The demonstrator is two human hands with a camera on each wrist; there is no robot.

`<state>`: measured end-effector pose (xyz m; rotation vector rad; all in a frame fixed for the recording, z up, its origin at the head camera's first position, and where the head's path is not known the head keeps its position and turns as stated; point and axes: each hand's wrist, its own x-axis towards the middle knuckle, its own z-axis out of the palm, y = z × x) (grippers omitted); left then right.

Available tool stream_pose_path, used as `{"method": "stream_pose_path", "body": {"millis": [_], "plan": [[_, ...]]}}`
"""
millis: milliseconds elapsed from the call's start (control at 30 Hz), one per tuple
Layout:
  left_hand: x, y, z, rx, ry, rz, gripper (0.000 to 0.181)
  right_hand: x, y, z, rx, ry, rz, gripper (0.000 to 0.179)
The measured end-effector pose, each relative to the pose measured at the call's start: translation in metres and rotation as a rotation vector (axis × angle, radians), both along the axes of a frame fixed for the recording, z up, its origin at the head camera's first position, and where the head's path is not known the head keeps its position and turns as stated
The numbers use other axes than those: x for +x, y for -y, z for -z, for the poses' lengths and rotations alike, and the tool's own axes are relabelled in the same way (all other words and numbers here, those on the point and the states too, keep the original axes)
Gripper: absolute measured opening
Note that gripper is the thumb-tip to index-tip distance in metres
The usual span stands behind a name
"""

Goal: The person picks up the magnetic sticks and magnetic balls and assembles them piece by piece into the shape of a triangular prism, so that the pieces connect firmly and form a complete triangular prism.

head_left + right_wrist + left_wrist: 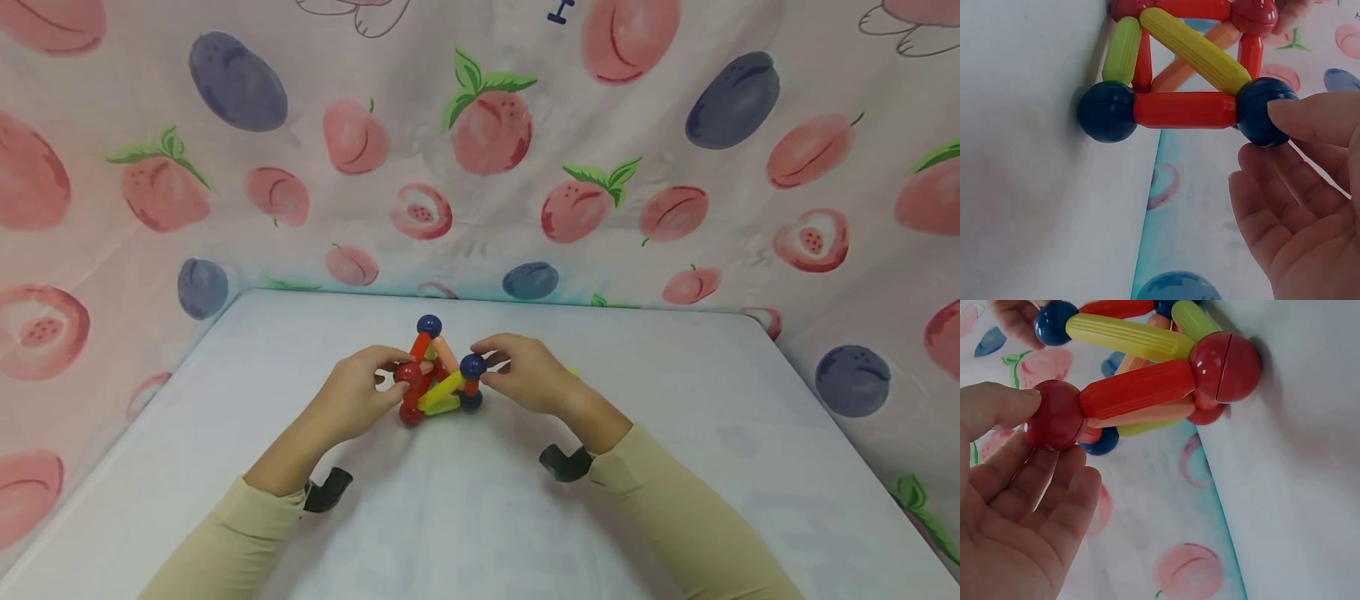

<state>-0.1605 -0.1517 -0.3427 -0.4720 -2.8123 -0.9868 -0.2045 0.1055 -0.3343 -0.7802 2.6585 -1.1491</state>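
Note:
A frame of magnetic rods and balls stands on the white table in front of me. My left hand (358, 393) pinches its upper red ball (1055, 417) between thumb and fingers. From that ball a red rod (1138, 389) runs down to a lower red ball (1227, 367). On the other side my right hand (531, 375) pinches an upper dark blue ball (1264, 112). A red rod (1185, 110) joins it to a lower blue ball (1107, 112), and a yellow rod (1194, 50) slants between corners. Another blue ball (429, 325) tops the far corner.
The white tabletop (465, 517) extends around the frame. A fruit-print cloth (480, 250) hangs behind and at both sides. Something small and yellow (573, 372) shows just behind the right wrist, mostly hidden. Black wrist mounts (564, 463) sit under both forearms.

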Motion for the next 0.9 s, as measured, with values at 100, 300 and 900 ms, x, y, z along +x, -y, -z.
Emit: {"method": "stream_pose_path", "body": {"millis": [100,300,900], "plan": [[-0.0015,0.0014,-0.0008,0.022,0.035,-0.001,0.036,0.0014,0.002,0.0009,0.027,-0.012,-0.004,0.042],[-0.0032,0.0015,-0.0013,0.051,0.066,0.001,0.036,0.0035,0.0038,0.0025,0.081,-0.033,0.0,0.042],[-0.0034,0.0013,-0.0028,0.096,0.161,0.01,0.035,0.0068,-0.0056,0.0021,0.087,-0.019,0.009,0.041]]}}
